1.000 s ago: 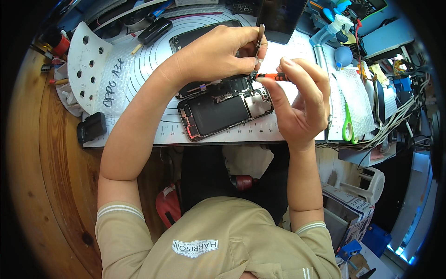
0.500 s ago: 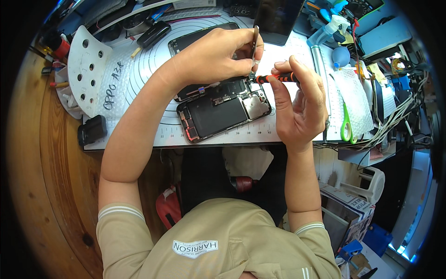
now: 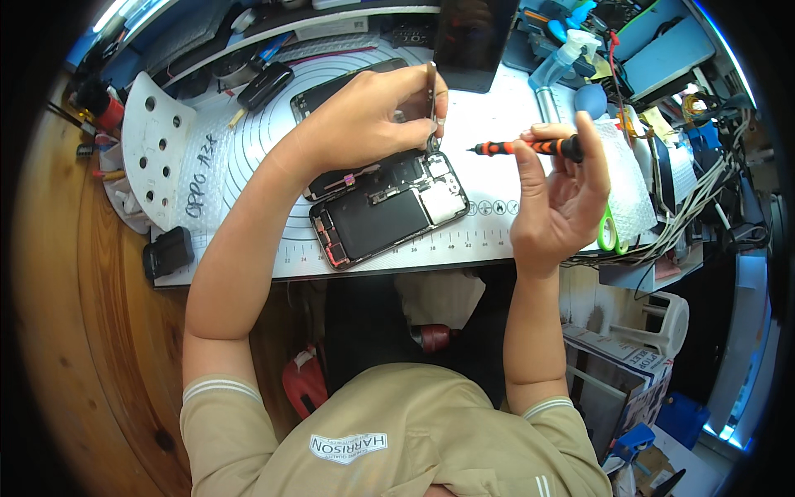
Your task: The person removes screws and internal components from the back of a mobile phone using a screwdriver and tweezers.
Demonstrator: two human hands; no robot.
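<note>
Metal tweezers (image 3: 431, 106) sit pinched in the fingers (image 3: 421, 93) of the left hand (image 3: 364, 116), held almost upright with their tips down at the top right corner of the opened phone (image 3: 387, 207), which serves as the landmark for everything else. That hand is closed around the tool and arches over the phone's upper edge, its forearm running down and left toward the body. Just right of the phone, the right hand (image 3: 556, 199) is raised with the palm turned toward the camera; its thumb and fingertips close on the black grip of a small orange and black screwdriver (image 3: 523, 147), which lies level with its thin tip pointing left toward the tweezers, close to them but apart. The phone itself lies tilted on a white work mat (image 3: 248, 157) marked with rings and a ruler edge, its back off so that the dark battery and silver shields show. Above and left of it rests a second dark phone panel (image 3: 323, 89). Far left of the phone stands a white perforated holder (image 3: 153, 145), and below that, at the mat's corner, a small black box (image 3: 168, 252). Right of the phone, beyond the raised hand, green-handled scissors (image 3: 609, 234) lie on bubble wrap, and further out a tangle of white cables (image 3: 691, 207) crowds the edge of the counter (image 3: 497, 91)
</note>
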